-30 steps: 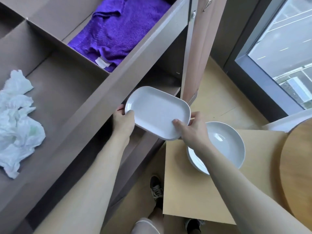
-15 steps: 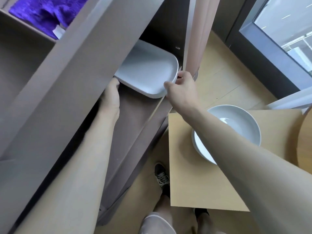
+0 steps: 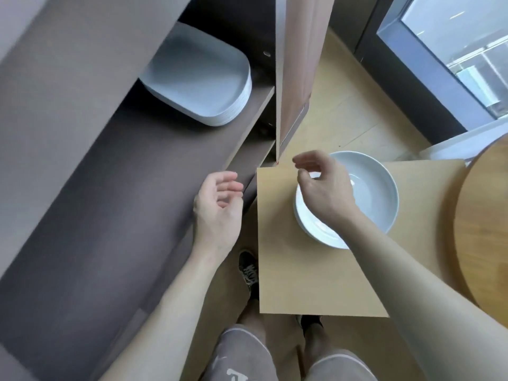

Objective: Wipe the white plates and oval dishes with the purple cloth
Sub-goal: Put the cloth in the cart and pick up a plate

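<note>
Fingers loosely curled and empty, the left hand [image 3: 217,207] hangs at the shelf [image 3: 137,193] edge, the right hand [image 3: 324,188] over the table's [image 3: 302,276] stacked plates [image 3: 376,199]; stacked oval dishes [image 3: 203,75] sit on the shelf.

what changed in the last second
The left hand and right hand set the oval dish on the stack on the shelf, let go and drew back empty. The round plates on the table stayed put.
</note>
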Tool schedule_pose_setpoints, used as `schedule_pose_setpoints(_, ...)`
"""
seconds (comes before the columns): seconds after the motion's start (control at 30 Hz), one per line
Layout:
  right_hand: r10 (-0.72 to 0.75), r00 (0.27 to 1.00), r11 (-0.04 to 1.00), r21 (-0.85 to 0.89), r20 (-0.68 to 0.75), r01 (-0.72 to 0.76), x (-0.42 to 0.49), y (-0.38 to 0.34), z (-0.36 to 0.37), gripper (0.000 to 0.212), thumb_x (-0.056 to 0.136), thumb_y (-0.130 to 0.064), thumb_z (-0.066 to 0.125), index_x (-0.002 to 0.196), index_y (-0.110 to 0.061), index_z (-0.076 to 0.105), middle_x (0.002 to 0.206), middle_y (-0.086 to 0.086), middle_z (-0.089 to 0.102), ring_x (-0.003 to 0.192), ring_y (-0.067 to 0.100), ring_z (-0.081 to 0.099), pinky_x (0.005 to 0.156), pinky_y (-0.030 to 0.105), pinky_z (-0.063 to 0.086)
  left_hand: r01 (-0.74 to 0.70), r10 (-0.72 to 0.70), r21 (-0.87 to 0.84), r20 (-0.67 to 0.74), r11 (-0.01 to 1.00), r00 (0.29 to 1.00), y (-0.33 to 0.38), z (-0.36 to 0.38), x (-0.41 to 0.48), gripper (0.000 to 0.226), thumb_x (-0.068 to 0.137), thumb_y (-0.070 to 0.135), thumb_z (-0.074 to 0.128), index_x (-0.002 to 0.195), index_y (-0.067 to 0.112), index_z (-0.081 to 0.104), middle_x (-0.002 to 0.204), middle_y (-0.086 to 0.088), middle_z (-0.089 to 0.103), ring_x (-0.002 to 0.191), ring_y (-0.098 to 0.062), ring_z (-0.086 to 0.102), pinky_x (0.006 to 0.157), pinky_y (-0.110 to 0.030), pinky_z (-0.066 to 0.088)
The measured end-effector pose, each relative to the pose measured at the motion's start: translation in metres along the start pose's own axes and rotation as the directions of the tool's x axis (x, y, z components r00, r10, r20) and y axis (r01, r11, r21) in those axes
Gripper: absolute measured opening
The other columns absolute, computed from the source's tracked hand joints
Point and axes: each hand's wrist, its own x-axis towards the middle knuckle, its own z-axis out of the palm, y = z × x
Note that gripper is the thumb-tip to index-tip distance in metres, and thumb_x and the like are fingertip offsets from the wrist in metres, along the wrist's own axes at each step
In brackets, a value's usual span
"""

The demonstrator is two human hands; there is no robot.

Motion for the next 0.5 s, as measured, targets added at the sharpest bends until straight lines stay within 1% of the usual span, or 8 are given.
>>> schedule_pose_setpoints(0.07, 0.039, 0.997, 0.999, -0.019, -0.069, -0.04, -0.016, 0.034, -0.019, 0.028, 0.094, -0.007, 0.052, 0.104, -0.029, 0.067, 0.107, -0.017, 0.069, 0.1, -0.005, 0.062, 0.08, 0.007, 0.045, 0.048, -0.05, 0.03, 0.076, 0.998, 0.996, -0.014, 0.017, -0.018, 0.031, 0.078, 0.016, 0.052, 0.104, 0.024, 0.066, 0.096, 0.004, 0.072, 0.089, -0.014, 0.07, 0.082, -0.025, 0.056)
schedule_pose_setpoints(0.13, 0.074, 0.981, 0.995, -0.047, -0.178, -0.084, -0.027, 0.065, -0.039, 0.028, 0.093, -0.005, 0.053, 0.105, -0.027, 0.065, 0.115, -0.01, 0.064, 0.104, 0.004, 0.061, 0.086, 0.017, 0.048, 0.095, -0.11, 0.091, 0.166, 0.991, 0.98, -0.03, 0.039, -0.029, 0.028, 0.087, 0.009, 0.056, 0.109, 0.025, 0.064, 0.103, 0.005, 0.07, 0.092, -0.011, 0.068, 0.087, -0.03, 0.056)
schedule_pose_setpoints(0.2, 0.109, 0.96, 0.984, -0.11, -0.258, -0.141, -0.03, 0.091, -0.059, 0.029, 0.092, -0.008, 0.055, 0.113, -0.026, 0.062, 0.123, -0.005, 0.056, 0.116, 0.012, 0.055, 0.091, 0.016, 0.044, 0.141, -0.178, 0.168, 0.228, 0.976, 0.957, -0.044, 0.062, -0.033, 0.037, 0.092, 0.006, 0.058, 0.122, 0.027, 0.058, 0.118, 0.006, 0.064, 0.1, -0.005, 0.063, 0.089, -0.027, 0.053)
schedule_pose_setpoints(0.27, 0.19, 0.936, 0.961, -0.139, -0.296, -0.24, -0.025, 0.111, -0.076, 0.039, 0.091, -0.015, 0.057, 0.13, -0.021, 0.056, 0.136, -0.001, 0.048, 0.129, 0.021, 0.048, 0.106, 0.031, 0.043, 0.196, -0.253, 0.217, 0.278, 0.956, 0.927, -0.054, 0.084, -0.031, 0.053, 0.093, 0.015, 0.062, 0.143, 0.026, 0.045, 0.139, 0.004, 0.053, 0.116, -0.008, 0.057, 0.093, -0.025, 0.046)
schedule_pose_setpoints(0.3, 0.246, 0.922, 0.946, -0.133, -0.299, -0.296, -0.02, 0.117, -0.083, 0.049, 0.091, -0.019, 0.059, 0.139, -0.021, 0.051, 0.143, 0.0, 0.045, 0.135, 0.023, 0.044, 0.112, 0.04, 0.04, 0.232, -0.296, 0.233, 0.301, 0.944, 0.906, -0.057, 0.095, -0.029, 0.065, 0.093, 0.021, 0.063, 0.151, 0.027, 0.036, 0.148, 0.004, 0.046, 0.126, -0.012, 0.052, 0.099, -0.028, 0.043)
schedule_pose_setpoints(0.37, 0.36, 0.9, 0.916, -0.09, -0.245, -0.391, -0.01, 0.123, -0.092, 0.069, 0.09, -0.027, 0.063, 0.154, -0.021, 0.036, 0.155, 0.0, 0.036, 0.144, 0.023, 0.037, 0.118, 0.047, 0.036, 0.322, -0.391, 0.244, 0.339, 0.915, 0.855, -0.059, 0.113, -0.025, 0.082, 0.091, 0.033, 0.063, 0.16, 0.03, 0.02, 0.159, 0.005, 0.034, 0.142, -0.018, 0.039, 0.108, -0.033, 0.036)
schedule_pose_setpoints(0.43, 0.448, 0.883, 0.893, 0.026, -0.144, -0.449, -0.001, 0.126, -0.094, 0.08, 0.09, -0.032, 0.065, 0.159, -0.022, 0.027, 0.161, -0.002, 0.033, 0.146, 0.022, 0.037, 0.117, 0.047, 0.037, 0.422, -0.476, 0.223, 0.349, 0.879, 0.807, -0.058, 0.129, -0.022, 0.085, 0.085, 0.038, 0.062, 0.159, 0.029, 0.021, 0.157, 0.006, 0.038, 0.14, -0.022, 0.04, 0.113, -0.04, 0.036)
schedule_pose_setpoints(0.5, 0.492, 0.868, 0.866, 0.143, -0.071, -0.48, 0.004, 0.129, -0.093, 0.067, 0.089, -0.031, 0.066, 0.151, -0.025, 0.04, 0.149, -0.004, 0.05, 0.133, 0.021, 0.053, 0.107, 0.044, 0.049, 0.512, -0.539, 0.174, 0.344, 0.841, 0.768, -0.057, 0.143, -0.023, 0.075, 0.081, 0.036, 0.062, 0.149, 0.025, 0.033, 0.145, 0.005, 0.049, 0.127, -0.022, 0.048, 0.11, -0.049, 0.042)
